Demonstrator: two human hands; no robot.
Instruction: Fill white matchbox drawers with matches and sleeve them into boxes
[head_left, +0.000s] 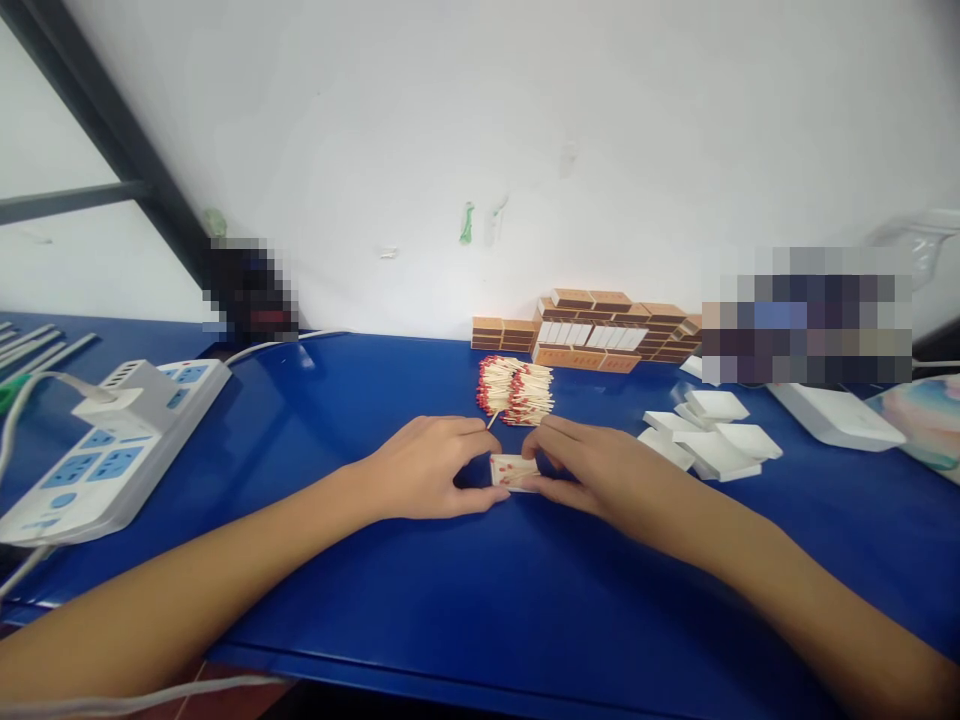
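Observation:
A small white matchbox tray point(515, 482) with a few red-headed matches in it sits in front of me on the blue table. My left hand point(431, 468) closes thumb and fingers on the tray's left end. At its right end, my right hand point(592, 465) grips with thumb and curled fingers, which partly cover the tray. Just beyond lies a heap of loose matches point(517, 390) in two bunches, red heads mostly to the left. One match point(493, 420) points out of the heap by my left fingertips.
Stacked brown matchboxes point(585, 355) stand along the wall, white trays showing in the middle. Several white trays point(724, 450) lie piled at right, near a white box point(840, 415). A power strip point(112, 470) with cables occupies the left side. Blurred-out objects stand at both back corners.

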